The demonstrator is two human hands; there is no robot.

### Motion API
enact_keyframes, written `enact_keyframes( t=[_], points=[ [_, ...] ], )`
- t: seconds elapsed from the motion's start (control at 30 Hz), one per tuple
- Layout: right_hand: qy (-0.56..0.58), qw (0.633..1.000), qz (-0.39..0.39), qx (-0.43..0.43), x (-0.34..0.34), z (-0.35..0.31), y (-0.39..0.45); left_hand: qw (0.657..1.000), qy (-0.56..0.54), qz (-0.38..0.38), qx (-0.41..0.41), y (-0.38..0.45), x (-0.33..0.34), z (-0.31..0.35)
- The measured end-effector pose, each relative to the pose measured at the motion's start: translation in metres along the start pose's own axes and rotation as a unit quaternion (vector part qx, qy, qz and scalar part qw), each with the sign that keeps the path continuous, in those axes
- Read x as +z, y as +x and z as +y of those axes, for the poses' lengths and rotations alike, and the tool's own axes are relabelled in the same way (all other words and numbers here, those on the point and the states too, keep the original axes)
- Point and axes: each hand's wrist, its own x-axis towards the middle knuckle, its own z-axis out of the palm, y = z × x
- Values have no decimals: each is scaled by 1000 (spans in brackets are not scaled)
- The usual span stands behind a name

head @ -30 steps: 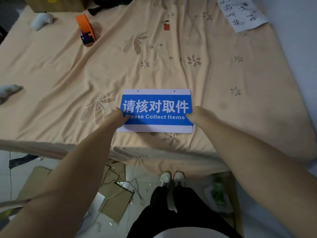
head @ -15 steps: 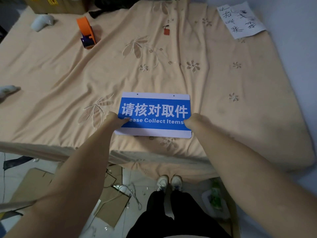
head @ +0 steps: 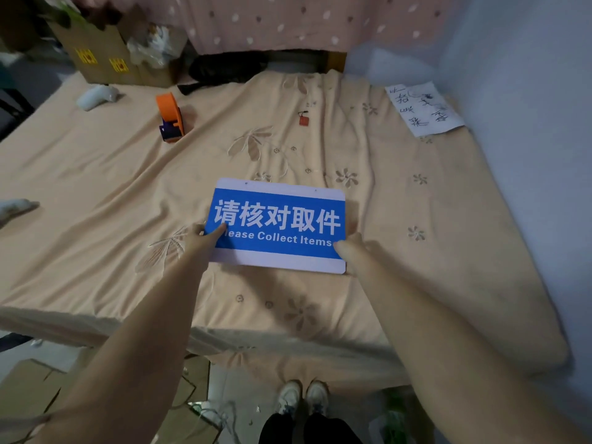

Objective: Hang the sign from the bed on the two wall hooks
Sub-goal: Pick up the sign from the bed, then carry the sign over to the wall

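The sign (head: 278, 224) is a blue and white plate with white Chinese characters and "Please Collect Items", with two small holes along its top edge. It is held just above the peach bed sheet (head: 128, 203), tilted slightly. My left hand (head: 201, 235) grips its left edge, thumb on the blue face. My right hand (head: 350, 246) grips the lower right edge. The wall hooks are not in view.
An orange tape dispenser (head: 171, 118) and a small red tag (head: 303, 118) lie on the bed further back. A handwritten paper sheet (head: 423, 108) lies at the right by the pale wall (head: 528, 123). A cardboard box (head: 105, 56) stands at the back left. Cardboard scraps litter the floor.
Both hands have lifted the sign slightly off the sheet and further over the bed. The camera has tilted up, showing the box and pink curtain at the back.
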Motion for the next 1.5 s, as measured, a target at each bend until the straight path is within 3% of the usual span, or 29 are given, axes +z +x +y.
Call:
enact_keyframes(
  t=[0.1, 0.33, 0.63, 0.83, 1.2, 1.5],
  points=[
    [73, 996, -9, -45, -10, -15, -2, 998, -55, 4, 33, -7, 6, 25],
    [92, 981, 22, -171, -49, -74, -4, 974, -186, -27, 127, -16, 20, 99],
    [135, 922, 33, -362, -104, -161, -44, 952, -241, -5, 188, -44, 34, 199],
    [176, 896, 63, -402, -132, -190, -67, 922, -247, -32, 295, -65, 33, 245],
    [189, 817, 172, -517, -199, -230, -120, 855, -249, -51, 452, -120, 46, 319],
    [208, 785, 255, -525, -223, -219, -155, 830, -216, -81, 507, -133, 65, 340]
  ],
)
